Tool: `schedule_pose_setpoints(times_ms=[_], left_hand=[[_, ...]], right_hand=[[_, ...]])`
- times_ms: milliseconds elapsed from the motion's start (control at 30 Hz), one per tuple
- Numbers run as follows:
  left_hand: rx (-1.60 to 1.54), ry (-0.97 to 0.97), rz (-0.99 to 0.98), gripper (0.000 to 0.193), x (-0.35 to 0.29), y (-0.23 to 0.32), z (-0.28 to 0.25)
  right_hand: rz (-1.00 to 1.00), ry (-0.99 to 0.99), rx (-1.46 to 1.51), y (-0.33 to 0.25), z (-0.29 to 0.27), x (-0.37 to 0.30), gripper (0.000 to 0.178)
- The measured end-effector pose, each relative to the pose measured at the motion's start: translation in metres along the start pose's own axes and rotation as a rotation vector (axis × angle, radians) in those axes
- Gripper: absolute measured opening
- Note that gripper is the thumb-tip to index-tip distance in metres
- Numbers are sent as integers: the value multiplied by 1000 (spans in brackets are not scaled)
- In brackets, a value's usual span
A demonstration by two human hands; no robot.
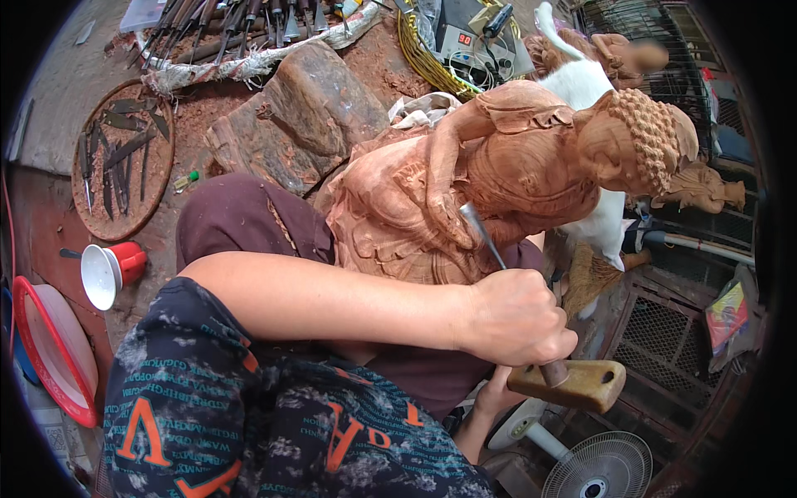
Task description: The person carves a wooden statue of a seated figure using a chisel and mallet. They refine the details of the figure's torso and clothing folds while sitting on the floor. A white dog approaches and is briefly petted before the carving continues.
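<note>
A carved wooden seated figure (531, 170) with a curly-haired head leans across my lap, its head toward the right. My left hand (516, 319) is closed round the handle of a chisel (483, 231), whose metal blade points up and touches or nearly touches the carving by its folded hands. Below it, my right hand (495, 392) grips one end of a worn yellowish wooden mallet (594, 387). The butt of the chisel handle meets the mallet's side in this view; whether they truly touch I cannot tell. My right fingers are partly hidden behind the mallet.
A white cat (581, 87) stands behind the figure. Farther off lie a wood block (320, 108), a round tray (162, 187) of blades, many carving tools (249, 25) and a control box (465, 41). A red-and-white cup (124, 264) sits left, a fan (598, 473) lower right.
</note>
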State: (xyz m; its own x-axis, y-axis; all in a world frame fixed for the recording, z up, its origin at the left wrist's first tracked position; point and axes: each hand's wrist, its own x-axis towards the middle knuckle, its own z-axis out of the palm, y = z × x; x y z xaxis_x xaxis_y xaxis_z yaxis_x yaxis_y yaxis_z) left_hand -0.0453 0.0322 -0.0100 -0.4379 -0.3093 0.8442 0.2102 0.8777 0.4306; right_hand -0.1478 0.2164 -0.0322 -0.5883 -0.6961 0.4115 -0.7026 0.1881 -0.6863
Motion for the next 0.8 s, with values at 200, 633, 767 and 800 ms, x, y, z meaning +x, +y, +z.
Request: schedule_pose_setpoints(times_ms=[200,633,767,800], left_hand=[[-58,144,84,20,-3,-13,0],[-134,253,85,24,2,-15,-7],[-119,218,70,24,-1,-21,-6],[-110,209,72,23,-1,-21,-5]], right_hand=[[45,21,143,-6,0,3,58],[-99,163,10,-10,3,9,40],[-80,-10,-108,0,-7,2,21],[-40,13,-11,2,-6,0,21]])
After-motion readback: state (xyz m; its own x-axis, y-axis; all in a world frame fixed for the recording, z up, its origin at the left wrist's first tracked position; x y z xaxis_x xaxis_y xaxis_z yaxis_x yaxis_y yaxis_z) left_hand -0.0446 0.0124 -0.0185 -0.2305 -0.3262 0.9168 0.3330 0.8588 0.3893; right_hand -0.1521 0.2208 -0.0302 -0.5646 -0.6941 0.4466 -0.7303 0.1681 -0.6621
